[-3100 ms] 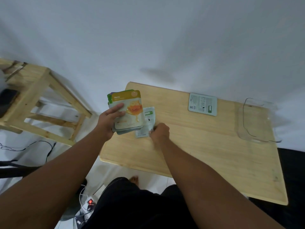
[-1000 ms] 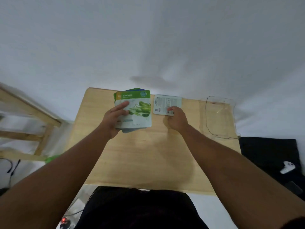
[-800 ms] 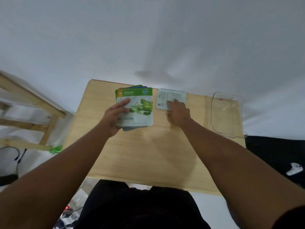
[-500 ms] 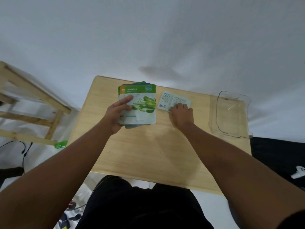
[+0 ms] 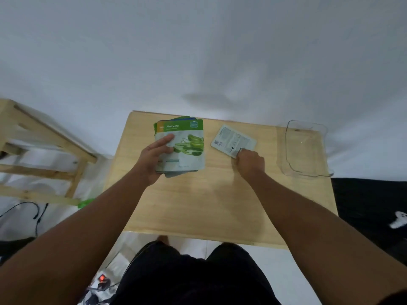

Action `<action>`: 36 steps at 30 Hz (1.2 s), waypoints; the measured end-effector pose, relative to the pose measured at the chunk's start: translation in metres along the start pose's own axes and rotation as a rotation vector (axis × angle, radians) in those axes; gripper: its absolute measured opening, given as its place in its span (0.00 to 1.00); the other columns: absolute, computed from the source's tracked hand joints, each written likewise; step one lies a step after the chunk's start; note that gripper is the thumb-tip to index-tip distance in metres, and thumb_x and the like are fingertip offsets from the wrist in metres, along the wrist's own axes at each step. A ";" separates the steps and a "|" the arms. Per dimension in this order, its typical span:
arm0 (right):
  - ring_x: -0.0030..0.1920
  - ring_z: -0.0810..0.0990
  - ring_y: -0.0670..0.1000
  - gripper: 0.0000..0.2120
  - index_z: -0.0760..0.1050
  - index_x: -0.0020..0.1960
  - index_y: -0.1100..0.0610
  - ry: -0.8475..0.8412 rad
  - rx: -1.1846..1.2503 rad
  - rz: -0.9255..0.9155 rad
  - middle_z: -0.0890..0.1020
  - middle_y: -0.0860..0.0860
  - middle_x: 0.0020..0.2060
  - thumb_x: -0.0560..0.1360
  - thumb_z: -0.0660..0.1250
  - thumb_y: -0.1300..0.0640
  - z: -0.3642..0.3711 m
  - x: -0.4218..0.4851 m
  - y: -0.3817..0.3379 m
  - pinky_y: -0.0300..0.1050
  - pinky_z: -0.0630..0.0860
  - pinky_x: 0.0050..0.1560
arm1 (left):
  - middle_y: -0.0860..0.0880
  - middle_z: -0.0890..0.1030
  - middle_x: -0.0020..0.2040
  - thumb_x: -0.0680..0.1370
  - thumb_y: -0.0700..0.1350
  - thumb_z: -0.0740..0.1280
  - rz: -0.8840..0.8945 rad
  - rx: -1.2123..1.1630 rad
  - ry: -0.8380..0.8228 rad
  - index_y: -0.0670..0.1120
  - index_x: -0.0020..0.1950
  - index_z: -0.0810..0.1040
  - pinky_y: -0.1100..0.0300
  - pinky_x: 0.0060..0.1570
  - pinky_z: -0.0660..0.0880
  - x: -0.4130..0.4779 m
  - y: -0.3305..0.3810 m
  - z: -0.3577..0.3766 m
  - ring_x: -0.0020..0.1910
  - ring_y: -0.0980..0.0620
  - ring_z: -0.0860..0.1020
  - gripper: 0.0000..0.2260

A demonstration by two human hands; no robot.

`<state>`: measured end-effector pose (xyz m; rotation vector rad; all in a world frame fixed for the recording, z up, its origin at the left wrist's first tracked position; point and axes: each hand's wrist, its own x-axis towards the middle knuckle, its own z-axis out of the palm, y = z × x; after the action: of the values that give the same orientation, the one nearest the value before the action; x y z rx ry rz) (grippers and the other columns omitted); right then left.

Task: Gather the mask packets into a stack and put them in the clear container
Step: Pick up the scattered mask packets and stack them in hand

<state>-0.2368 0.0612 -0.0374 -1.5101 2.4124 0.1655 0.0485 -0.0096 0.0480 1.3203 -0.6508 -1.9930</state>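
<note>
My left hand (image 5: 154, 158) holds a stack of mask packets (image 5: 187, 150) just above the table's far left part; the top packet is green and white, labelled Aloe Vera, with my thumb across its face. A single white packet (image 5: 231, 139) lies printed-back up to the right of the stack, turned at an angle. My right hand (image 5: 250, 164) pinches that packet's near corner between its fingertips. The clear container (image 5: 306, 148) stands with nothing in it at the table's far right corner, about a hand's width right of my right hand.
The light wooden table (image 5: 209, 205) sits against a white wall. A wooden stool frame (image 5: 44, 150) stands to the left. Cables and a power strip with a red light (image 5: 102, 278) lie on the floor. A black surface with a white controller (image 5: 398, 220) is at the right.
An aloe vera packet has joined the top of the stack since the earliest frame. My right hand reached the lone white packet, slid and turned it, and now grips its near corner.
</note>
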 end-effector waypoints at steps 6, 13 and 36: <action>0.60 0.78 0.59 0.15 0.71 0.65 0.57 0.066 -0.198 -0.091 0.79 0.55 0.61 0.79 0.56 0.62 0.007 -0.007 -0.006 0.58 0.69 0.62 | 0.45 0.84 0.58 0.72 0.30 0.69 -0.010 0.017 0.010 0.46 0.59 0.84 0.51 0.44 0.82 -0.006 -0.004 -0.008 0.55 0.41 0.82 0.19; 0.45 0.80 0.60 0.07 0.72 0.55 0.56 0.278 0.281 -0.261 0.82 0.56 0.45 0.81 0.57 0.58 -0.071 -0.002 -0.006 0.53 0.73 0.45 | 0.44 0.83 0.60 0.71 0.30 0.70 0.025 0.030 0.047 0.44 0.61 0.83 0.50 0.49 0.82 -0.002 0.000 -0.014 0.57 0.41 0.82 0.21; 0.67 0.72 0.51 0.12 0.78 0.60 0.45 0.313 0.585 -0.454 0.77 0.47 0.63 0.76 0.69 0.49 -0.155 -0.036 -0.097 0.54 0.68 0.67 | 0.43 0.82 0.63 0.75 0.39 0.73 0.091 0.142 -0.257 0.47 0.65 0.81 0.48 0.56 0.80 -0.018 0.011 0.021 0.60 0.41 0.81 0.19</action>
<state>-0.1639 0.0106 0.1259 -1.8063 1.9718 -0.8459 0.0361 -0.0026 0.0742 1.1006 -0.9703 -2.0914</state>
